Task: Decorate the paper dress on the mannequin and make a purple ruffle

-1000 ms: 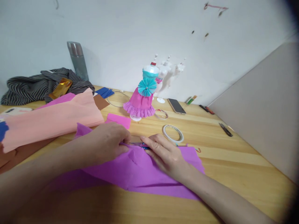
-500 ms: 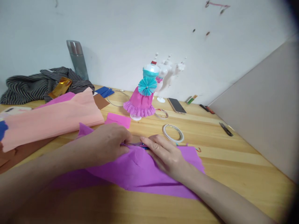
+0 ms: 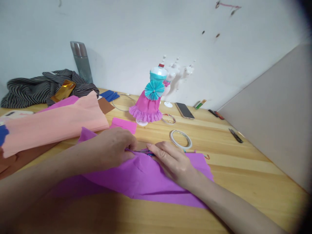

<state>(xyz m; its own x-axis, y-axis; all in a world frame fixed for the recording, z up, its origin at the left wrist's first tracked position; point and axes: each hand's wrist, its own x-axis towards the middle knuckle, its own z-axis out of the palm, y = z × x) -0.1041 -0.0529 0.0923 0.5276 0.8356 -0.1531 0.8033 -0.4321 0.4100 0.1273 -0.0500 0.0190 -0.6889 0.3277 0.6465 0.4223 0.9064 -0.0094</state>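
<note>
A sheet of purple crepe paper (image 3: pixel 143 182) lies across the front of the table, with its middle lifted into a fold. My left hand (image 3: pixel 115 144) pinches the upper edge of this sheet between thumb and fingers. Just to the right, my right hand (image 3: pixel 173 161) is closed around a pair of scissors (image 3: pixel 148 152) with bluish handles. The blades point left along the paper's edge, towards my left fingers. Most of the handles are hidden under my right hand.
Behind my hands stand a small dress form (image 3: pixel 148 104) in a pink paper dress and a roll of white tape (image 3: pixel 180 139). Peach paper (image 3: pixel 56 120) and striped cloth (image 3: pixel 26 92) lie left. A phone (image 3: pixel 184 110) and a cutter (image 3: pixel 235 135) lie right.
My left hand has shifted very slightly left with the paper's edge. A little more of the scissors shows between my hands. My right hand stays nearly in place.
</note>
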